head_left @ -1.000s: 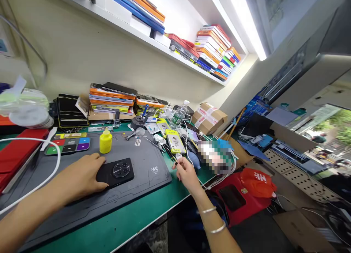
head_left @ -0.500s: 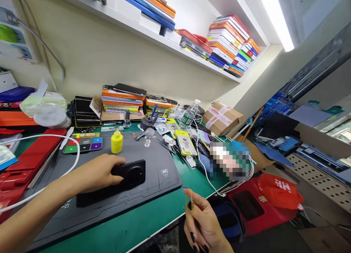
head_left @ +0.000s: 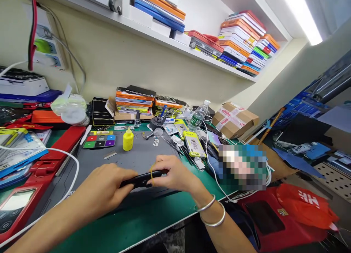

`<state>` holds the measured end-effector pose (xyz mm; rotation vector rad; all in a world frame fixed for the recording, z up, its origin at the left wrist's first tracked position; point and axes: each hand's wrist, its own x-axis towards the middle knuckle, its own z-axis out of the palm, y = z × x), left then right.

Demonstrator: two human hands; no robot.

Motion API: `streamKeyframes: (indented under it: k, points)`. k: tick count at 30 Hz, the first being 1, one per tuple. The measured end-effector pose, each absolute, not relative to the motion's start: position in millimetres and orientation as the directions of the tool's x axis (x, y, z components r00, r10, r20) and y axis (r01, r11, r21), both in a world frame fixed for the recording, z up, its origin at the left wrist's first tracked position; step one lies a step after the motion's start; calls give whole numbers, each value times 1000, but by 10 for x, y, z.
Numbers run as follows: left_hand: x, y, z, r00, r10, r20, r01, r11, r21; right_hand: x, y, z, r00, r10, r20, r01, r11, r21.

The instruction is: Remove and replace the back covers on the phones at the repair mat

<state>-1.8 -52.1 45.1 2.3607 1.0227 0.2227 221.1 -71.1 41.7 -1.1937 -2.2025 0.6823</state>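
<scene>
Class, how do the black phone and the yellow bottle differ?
The black phone is thin and dark; the yellow bottle is rounded and bright. The left hand and right hand hold the phone nearly edge-on; the bottle stands upright on the grey mat. A yellow band crosses the phone, not the bottle. Both are smaller than the mat.

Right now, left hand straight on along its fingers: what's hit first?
Probably the right hand, at the other end of the black phone; depth between the hands is hard to judge.
</scene>
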Motion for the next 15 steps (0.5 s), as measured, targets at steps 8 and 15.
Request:
streamKeyframes:
  k: [8,15]
  points:
    - [-68,-733,600,714,700,5,485,-499,718,2285,-873,802,-626,750,214,448,570,-689]
    - [211,-796,556,749,663,-18,440,-475,762,2148,-977,998,-623,761,180,509,570,-645]
